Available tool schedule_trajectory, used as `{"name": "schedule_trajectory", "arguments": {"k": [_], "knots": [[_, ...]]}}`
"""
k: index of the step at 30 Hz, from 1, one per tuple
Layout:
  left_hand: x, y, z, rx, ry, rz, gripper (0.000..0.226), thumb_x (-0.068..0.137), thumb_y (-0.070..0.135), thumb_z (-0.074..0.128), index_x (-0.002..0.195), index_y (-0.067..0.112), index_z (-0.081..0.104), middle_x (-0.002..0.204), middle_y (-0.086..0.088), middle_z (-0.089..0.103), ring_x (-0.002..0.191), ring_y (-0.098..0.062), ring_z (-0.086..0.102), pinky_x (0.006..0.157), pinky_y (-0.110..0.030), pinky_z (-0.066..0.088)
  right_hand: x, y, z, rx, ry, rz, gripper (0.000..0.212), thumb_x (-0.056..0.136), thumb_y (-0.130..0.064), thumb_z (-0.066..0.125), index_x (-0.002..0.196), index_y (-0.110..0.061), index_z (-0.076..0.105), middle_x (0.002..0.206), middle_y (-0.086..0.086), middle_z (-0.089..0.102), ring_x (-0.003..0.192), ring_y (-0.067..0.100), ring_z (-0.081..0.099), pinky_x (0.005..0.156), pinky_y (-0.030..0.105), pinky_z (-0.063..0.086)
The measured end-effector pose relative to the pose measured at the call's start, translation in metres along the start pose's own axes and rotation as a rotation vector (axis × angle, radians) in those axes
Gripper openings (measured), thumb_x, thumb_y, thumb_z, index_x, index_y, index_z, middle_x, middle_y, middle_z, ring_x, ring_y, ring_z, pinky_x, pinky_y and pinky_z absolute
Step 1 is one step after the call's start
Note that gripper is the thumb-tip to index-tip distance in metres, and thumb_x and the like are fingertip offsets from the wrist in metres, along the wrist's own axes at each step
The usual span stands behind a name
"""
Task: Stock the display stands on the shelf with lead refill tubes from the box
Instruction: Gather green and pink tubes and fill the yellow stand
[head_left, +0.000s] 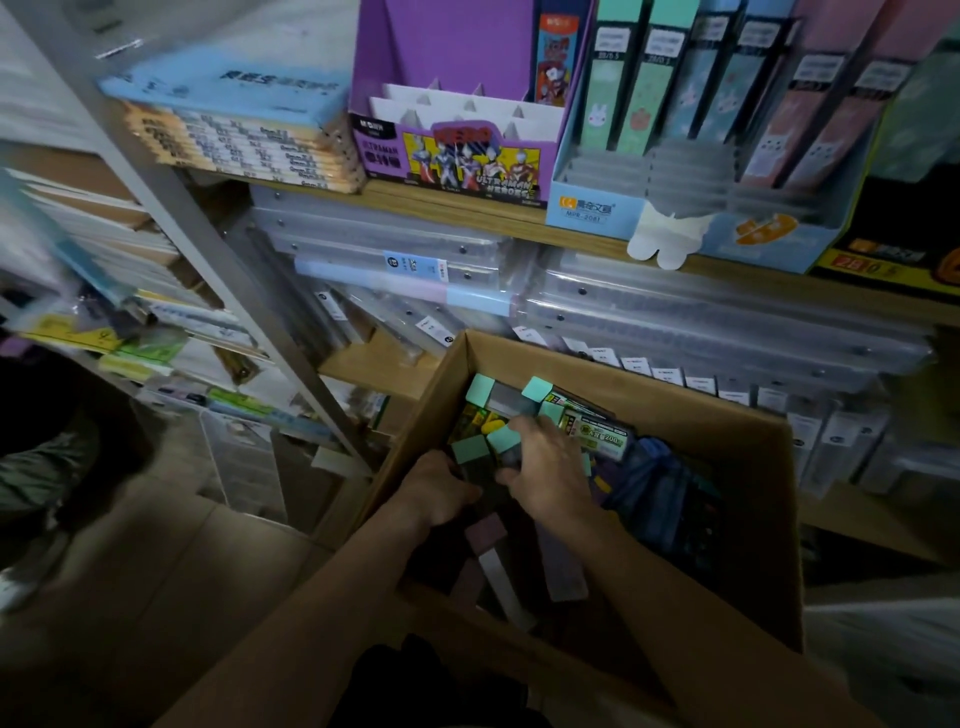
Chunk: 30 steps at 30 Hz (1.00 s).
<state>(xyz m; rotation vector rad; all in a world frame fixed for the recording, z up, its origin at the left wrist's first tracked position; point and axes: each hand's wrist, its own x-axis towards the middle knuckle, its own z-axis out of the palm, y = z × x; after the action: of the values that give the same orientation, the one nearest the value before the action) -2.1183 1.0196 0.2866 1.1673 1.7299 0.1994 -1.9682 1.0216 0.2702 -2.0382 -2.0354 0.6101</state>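
the left hand (441, 491) is curled round a bunch of teal-capped lead refill tubes (470, 449) by the left wall of the cardboard box (727, 447). the right hand (545, 462) pinches one beside it. the bunch looks loose, so tubes might slip and drop back. the box holds more tubes and green packs (597, 431). on the shelf (441, 205), the purple display stand (452, 161) is mostly empty; the blue display stand (587, 208) holds tall packs.

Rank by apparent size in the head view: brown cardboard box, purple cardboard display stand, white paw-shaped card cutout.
1. Brown cardboard box, helped by nearness.
2. Purple cardboard display stand.
3. White paw-shaped card cutout.
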Motion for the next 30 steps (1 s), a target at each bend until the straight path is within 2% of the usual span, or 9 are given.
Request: {"name": "schedule_trajectory", "arguments": {"k": [4,6,9,14,17,19,23,26,30], "knots": [[0.000,0.000,-0.001,-0.044,-0.014,0.026,0.032,0.086,0.005,0.074,0.115,-0.003,0.063,0.097,-0.013,0.068,0.086,-0.024,0.066,0.063,-0.026,0.050,-0.004,-0.003,0.000,0.106,0.054,0.008,0.034,0.077,-0.025,0.079,0.107,-0.022,0.063,0.096,-0.004,0.067,0.098,0.023,0.066,0.077,0.032,0.051],[0.001,0.000,-0.002,-0.085,-0.037,0.048,0.035,0.085,0.005,0.073,0.118,-0.005,0.063,0.107,-0.023,0.070,0.098,-0.035,0.069,0.076,-0.036,0.058,-0.005,-0.003,-0.003,0.159,0.046,0.050,0.018,0.083,-0.027,0.068,0.099,-0.024,0.062,0.088,-0.005,0.066,0.090,0.023,0.067,0.068,0.031,0.051],[0.002,0.000,-0.003,-0.160,-0.067,0.080,0.037,0.090,0.000,0.068,0.125,0.001,0.058,0.116,-0.022,0.068,0.107,-0.036,0.067,0.092,-0.049,0.058,-0.002,0.003,-0.009,0.292,0.056,0.043,0.011,0.089,-0.022,0.059,0.096,-0.018,0.067,0.085,0.002,0.069,0.081,0.020,0.065,0.068,0.035,0.054],[0.006,0.001,-0.004,-0.323,-0.076,0.112,0.020,0.097,0.005,0.060,0.115,0.002,0.067,0.102,-0.015,0.074,0.091,-0.027,0.071,0.077,-0.037,0.057,-0.001,0.012,-0.017,0.594,0.137,0.068,0.015,0.093,-0.002,0.060,0.099,-0.003,0.074,0.091,0.013,0.073,0.086,0.023,0.065,0.078,0.036,0.049],[0.009,0.004,-0.005,-0.441,-0.102,0.103,0.020,0.099,0.021,0.063,0.111,0.007,0.070,0.096,-0.010,0.077,0.083,-0.022,0.075,0.067,-0.031,0.059,-0.003,0.011,-0.019,0.873,0.128,0.254,0.017,0.094,-0.005,0.063,0.098,-0.015,0.077,0.099,0.006,0.074,0.091,0.015,0.069,0.084,0.030,0.055],[0.011,0.007,-0.002,-0.557,-0.149,0.081,0.020,0.101,0.023,0.059,0.114,0.012,0.069,0.103,-0.012,0.076,0.092,-0.027,0.075,0.081,-0.042,0.062,-0.005,0.006,-0.017,1.095,0.092,0.418,0.020,0.094,-0.007,0.066,0.089,-0.023,0.076,0.099,0.004,0.075,0.093,0.017,0.071,0.090,0.037,0.058],[0.010,0.014,0.007,-0.766,-0.225,0.075,0.021,0.099,0.026,0.062,0.115,0.016,0.069,0.100,-0.007,0.079,0.091,-0.025,0.077,0.071,-0.037,0.059,-0.006,-0.002,-0.010,1.312,0.034,0.628,0.012,0.095,-0.012,0.066,0.098,-0.005,0.076,0.101,0.018,0.076,0.094,0.035,0.073,0.090,0.055,0.057],[0.010,0.014,0.006,-0.809,-0.307,0.130,0.029,0.091,0.020,0.074,0.118,0.014,0.067,0.107,-0.012,0.077,0.097,-0.029,0.076,0.070,-0.032,0.060,-0.006,-0.005,-0.008,1.257,0.072,0.642,0.017,0.091,-0.019,0.072,0.100,-0.005,0.077,0.096,0.014,0.077,0.091,0.032,0.075,0.087,0.051,0.059],[0.011,0.017,0.004,-0.844,-0.315,0.148,0.031,0.091,0.014,0.072,0.121,0.008,0.065,0.108,-0.017,0.076,0.097,-0.033,0.075,0.073,-0.038,0.061,-0.007,0.001,-0.018,0.908,0.187,0.412,0.011,0.088,-0.028,0.076,0.084,-0.017,0.076,0.078,-0.008,0.073,0.073,-0.002,0.069,0.068,0.019,0.056]]}}
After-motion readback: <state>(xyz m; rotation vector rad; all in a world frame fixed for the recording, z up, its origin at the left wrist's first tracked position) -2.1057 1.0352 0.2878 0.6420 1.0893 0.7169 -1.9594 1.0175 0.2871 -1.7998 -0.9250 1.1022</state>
